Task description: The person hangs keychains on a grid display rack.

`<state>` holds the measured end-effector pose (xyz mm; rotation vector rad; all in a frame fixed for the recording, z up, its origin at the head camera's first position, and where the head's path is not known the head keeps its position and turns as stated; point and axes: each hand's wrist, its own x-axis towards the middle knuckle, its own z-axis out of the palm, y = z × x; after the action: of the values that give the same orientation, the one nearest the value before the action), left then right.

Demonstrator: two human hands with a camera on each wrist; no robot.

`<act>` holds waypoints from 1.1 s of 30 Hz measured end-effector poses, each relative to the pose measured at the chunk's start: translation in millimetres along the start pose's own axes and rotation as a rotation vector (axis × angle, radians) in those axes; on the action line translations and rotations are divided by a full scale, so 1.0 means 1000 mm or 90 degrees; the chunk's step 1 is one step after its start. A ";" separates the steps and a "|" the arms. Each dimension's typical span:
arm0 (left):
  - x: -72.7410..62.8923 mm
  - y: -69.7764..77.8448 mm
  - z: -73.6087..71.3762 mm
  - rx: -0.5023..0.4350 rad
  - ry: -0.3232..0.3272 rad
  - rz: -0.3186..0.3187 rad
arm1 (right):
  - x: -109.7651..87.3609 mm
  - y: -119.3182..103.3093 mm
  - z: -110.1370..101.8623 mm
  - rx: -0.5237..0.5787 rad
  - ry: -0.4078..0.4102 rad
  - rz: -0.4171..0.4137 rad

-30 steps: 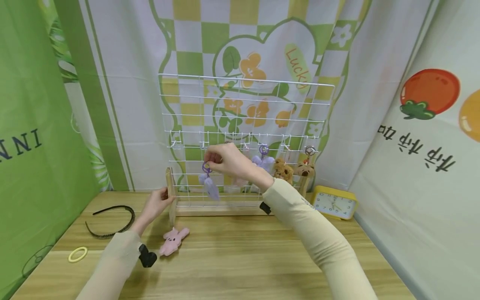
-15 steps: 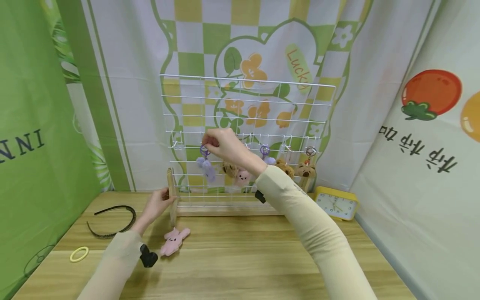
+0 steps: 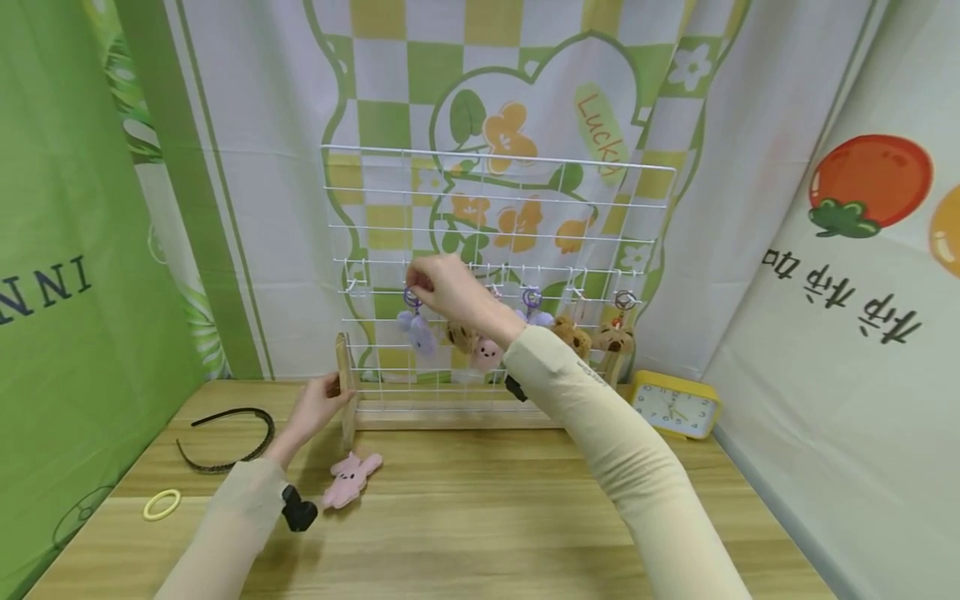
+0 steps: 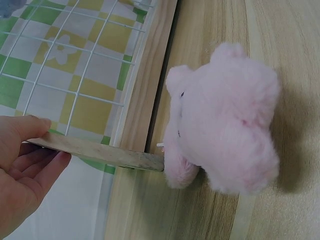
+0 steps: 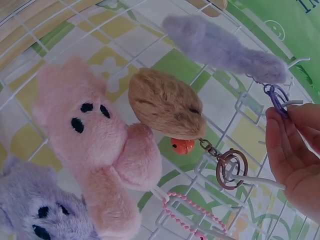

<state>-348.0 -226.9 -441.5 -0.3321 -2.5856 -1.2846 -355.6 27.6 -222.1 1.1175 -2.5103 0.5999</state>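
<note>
My right hand [image 3: 453,287] pinches the purple ring [image 5: 277,97] of a lavender plush keychain [image 3: 417,335] at a white hook on the wire rack. In the right wrist view the hook's tip appears to pass through the ring, and the lavender plush [image 5: 220,47] dangles from it. Thumb and fingers of my left hand [image 3: 315,408] grip the rack's wooden end post [image 4: 110,152] at the left. Just in front of that post, a pink plush [image 3: 351,481] lies on the table. Beside my right hand hang a brown plush [image 5: 165,102] with an orange bell and a pink plush keychain [image 5: 90,120].
Farther right on the rack hang another lavender plush [image 3: 536,317] and brown bear keychains [image 3: 572,337]. A yellow clock [image 3: 673,406] stands by the rack's right end. A black headband [image 3: 267,429] and a yellow ring [image 3: 162,505] lie at the left.
My right hand has raised the lavender keychain to the hook's height and now holds it there, nearly still. The left hand stays on the post.
</note>
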 end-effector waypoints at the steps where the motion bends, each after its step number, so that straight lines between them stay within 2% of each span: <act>1: 0.000 0.000 0.000 -0.001 0.000 -0.004 | 0.000 0.000 0.000 -0.003 -0.001 0.000; 13: 0.001 0.000 -0.001 0.004 -0.006 -0.004 | -0.005 -0.001 -0.004 -0.022 0.001 -0.014; 18: 0.002 0.000 0.000 0.017 0.000 0.006 | -0.012 -0.007 -0.008 -0.027 0.024 -0.049; 23: 0.003 -0.001 0.001 0.015 -0.001 0.005 | -0.028 -0.016 -0.009 -0.012 0.037 -0.078; 28: 0.002 -0.001 0.001 0.019 -0.010 -0.005 | -0.047 -0.018 0.006 -0.001 0.035 -0.110; 33: 0.003 0.000 0.001 0.014 -0.011 -0.002 | -0.068 -0.009 0.036 0.007 0.018 -0.130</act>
<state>-350.8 -226.5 -441.3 -0.3365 -2.6143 -1.2586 -309.8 45.8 -281.7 1.3393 -2.3334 0.5697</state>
